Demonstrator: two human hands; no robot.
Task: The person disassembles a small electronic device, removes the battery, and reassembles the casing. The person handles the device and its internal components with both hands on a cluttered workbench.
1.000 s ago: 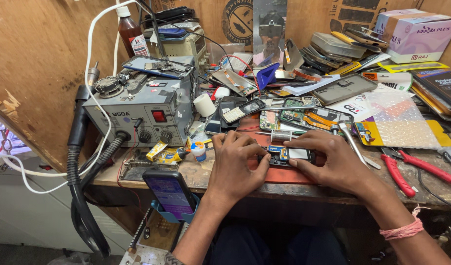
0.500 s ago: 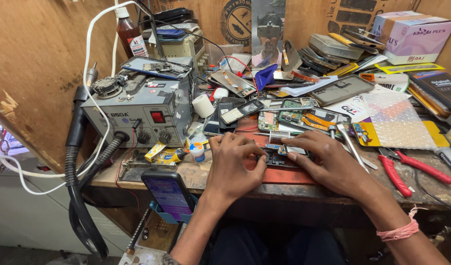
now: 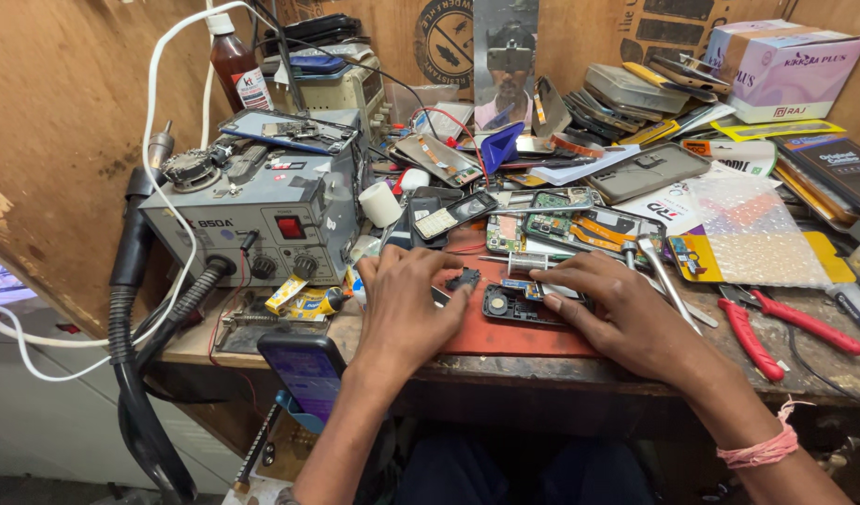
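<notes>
A small black dismantled phone body [image 3: 516, 307] lies on a red work mat [image 3: 505, 339] at the bench's front edge. My right hand [image 3: 626, 316] rests on its right end, fingertips pressing on the exposed board. My left hand [image 3: 407, 304] lies flat on the mat to the left of it, fingers spread and holding nothing. A small loose black part [image 3: 465, 278] sits on the mat just beyond the left fingertips. A pink thread band [image 3: 762, 449] circles my right wrist.
A grey hot-air rework station [image 3: 262, 224] with a black hose [image 3: 131, 374] stands at left. Red-handled pliers [image 3: 771, 327] lie at right, metal tweezers [image 3: 666, 276] beside my right hand. A smartphone [image 3: 308, 374] overhangs the front edge. Phone boards, cases and boxes crowd the back.
My left hand has drawn away from the phone body to the left and now lies flat on the mat. The right hand stays on the phone.
</notes>
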